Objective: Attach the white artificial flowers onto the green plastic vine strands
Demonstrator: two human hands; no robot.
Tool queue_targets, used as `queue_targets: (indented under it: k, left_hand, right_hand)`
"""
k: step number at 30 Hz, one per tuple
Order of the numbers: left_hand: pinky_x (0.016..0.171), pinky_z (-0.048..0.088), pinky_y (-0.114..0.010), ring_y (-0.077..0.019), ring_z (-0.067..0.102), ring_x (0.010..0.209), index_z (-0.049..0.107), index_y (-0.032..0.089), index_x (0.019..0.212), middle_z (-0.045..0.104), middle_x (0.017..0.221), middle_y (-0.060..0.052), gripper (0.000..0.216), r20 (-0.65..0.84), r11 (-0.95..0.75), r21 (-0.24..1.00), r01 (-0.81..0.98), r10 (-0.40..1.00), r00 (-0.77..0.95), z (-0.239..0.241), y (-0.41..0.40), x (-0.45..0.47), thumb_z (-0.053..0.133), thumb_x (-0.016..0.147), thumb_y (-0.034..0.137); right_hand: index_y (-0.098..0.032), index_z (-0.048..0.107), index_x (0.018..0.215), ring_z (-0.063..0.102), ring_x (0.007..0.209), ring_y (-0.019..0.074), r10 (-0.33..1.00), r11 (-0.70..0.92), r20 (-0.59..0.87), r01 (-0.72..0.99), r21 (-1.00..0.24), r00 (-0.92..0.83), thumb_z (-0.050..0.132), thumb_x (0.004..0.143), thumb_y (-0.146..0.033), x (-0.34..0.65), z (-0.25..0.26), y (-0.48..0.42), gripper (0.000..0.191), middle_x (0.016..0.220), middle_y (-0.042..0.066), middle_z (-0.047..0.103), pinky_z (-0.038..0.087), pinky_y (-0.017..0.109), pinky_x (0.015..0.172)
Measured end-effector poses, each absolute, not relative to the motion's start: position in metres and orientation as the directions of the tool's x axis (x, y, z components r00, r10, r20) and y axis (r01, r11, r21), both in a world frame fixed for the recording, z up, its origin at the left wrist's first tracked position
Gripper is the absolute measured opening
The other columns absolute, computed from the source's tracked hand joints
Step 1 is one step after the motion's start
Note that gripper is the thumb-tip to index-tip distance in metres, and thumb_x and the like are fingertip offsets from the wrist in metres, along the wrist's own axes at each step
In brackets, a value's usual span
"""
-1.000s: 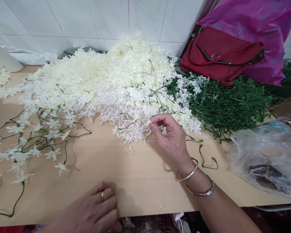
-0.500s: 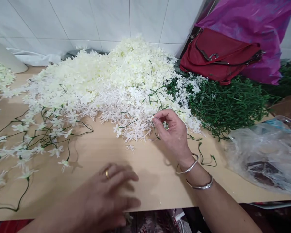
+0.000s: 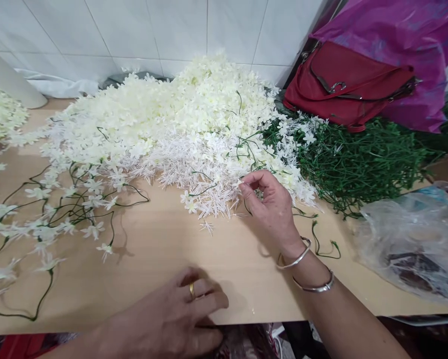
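My right hand, with two bangles at the wrist, pinches a small white piece between thumb and forefinger, and a green artificial flower stem hangs just below the pinch. Right beyond it lies the pile of white artificial flower pieces. Low over the front of the table is my left hand, a gold ring on one finger. Its fingers are loosely bent and apart, and nothing shows in them. Left of my hands, several finished-looking flower sprays with green stems lie spread out.
Loose green stems are heaped at the right, below a red handbag and a purple plastic bag. A clear plastic bag sits at the right front. One bent stem lies near my right wrist. A tiled wall closes the back.
My left hand has shifted slightly right and is less blurred. My right hand keeps its pinch in nearly the same place. The whole view has moved a little.
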State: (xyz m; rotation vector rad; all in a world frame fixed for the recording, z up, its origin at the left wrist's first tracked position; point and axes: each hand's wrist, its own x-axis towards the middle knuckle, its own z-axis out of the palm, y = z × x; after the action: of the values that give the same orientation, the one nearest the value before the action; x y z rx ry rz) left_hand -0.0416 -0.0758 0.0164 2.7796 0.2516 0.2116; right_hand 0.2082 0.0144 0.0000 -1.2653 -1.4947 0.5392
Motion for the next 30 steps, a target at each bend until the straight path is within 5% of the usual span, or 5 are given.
queue_targets:
  k: [5, 14, 18, 22, 30]
  left_hand:
    - [0.089, 0.055, -0.023, -0.0125, 0.07, 0.103, 0.068, 0.023, 0.117, 0.075, 0.118, -0.003, 0.02, 0.31, -0.771, 0.562, 0.298, 0.531, 0.789, 0.031, -0.036, -0.037, 0.05, 0.11, 0.02]
    - [0.079, 0.053, -0.04, -0.0283, 0.07, 0.088, 0.073, 0.014, 0.095, 0.075, 0.093, -0.01, 0.016, 0.358, -0.61, 0.078, 0.788, 0.755, 0.549, 0.009, 0.049, -0.012, 0.061, 0.103, 0.021]
    - [0.079, 0.053, -0.033, -0.0185, 0.068, 0.082, 0.071, 0.018, 0.096, 0.074, 0.092, -0.005, 0.012, 0.445, -0.546, 0.49, 0.68, 0.827, 0.343, 0.012, 0.051, -0.016, 0.062, 0.102, 0.021]
    - [0.081, 0.058, -0.03, -0.0151, 0.07, 0.081, 0.066, 0.02, 0.099, 0.072, 0.09, -0.001, 0.013, 0.256, -0.281, 0.946, 0.165, 0.954, 0.158, 0.016, 0.05, -0.021, 0.074, 0.094, 0.029]
    - [0.077, 0.06, -0.026, -0.0121, 0.073, 0.076, 0.064, 0.023, 0.122, 0.072, 0.09, 0.001, 0.032, 0.127, -0.1, 0.991, -0.092, 0.928, 0.349, 0.013, 0.043, -0.014, 0.076, 0.093, 0.026]
  right_hand:
    - [-0.022, 0.063, 0.092, 0.061, 0.078, 0.0163, 0.906, 0.327, 0.407, 0.416, -0.849, 0.118, 0.064, 0.093, -0.02, 0.209, -0.002, 0.014, 0.003, 0.085, -0.001, 0.066, 0.047, 0.032, 0.076]
    - [-0.022, 0.063, 0.093, 0.059, 0.079, 0.0167, 0.925, 0.289, 0.362, 0.406, -0.867, 0.113, 0.064, 0.095, -0.024, 0.206, -0.004, 0.014, 0.003, 0.086, 0.0, 0.065, 0.046, 0.034, 0.075]
    - [-0.023, 0.064, 0.093, 0.058, 0.078, 0.0158, 0.938, 0.262, 0.32, 0.338, -0.904, 0.13, 0.065, 0.094, -0.025, 0.205, 0.0, 0.013, 0.003, 0.085, 0.0, 0.064, 0.044, 0.032, 0.072]
    - [-0.022, 0.065, 0.093, 0.055, 0.07, 0.0128, 0.974, 0.196, 0.205, 0.094, -0.976, 0.096, 0.07, 0.09, -0.026, 0.205, 0.004, 0.014, 0.007, 0.08, -0.002, 0.062, 0.043, 0.029, 0.066]
    - [-0.023, 0.073, 0.09, 0.058, 0.067, 0.0112, 0.998, 0.053, 0.056, -0.147, -0.988, -0.012, 0.083, 0.086, -0.034, 0.206, 0.003, 0.015, 0.015, 0.076, -0.003, 0.067, 0.045, 0.025, 0.065]
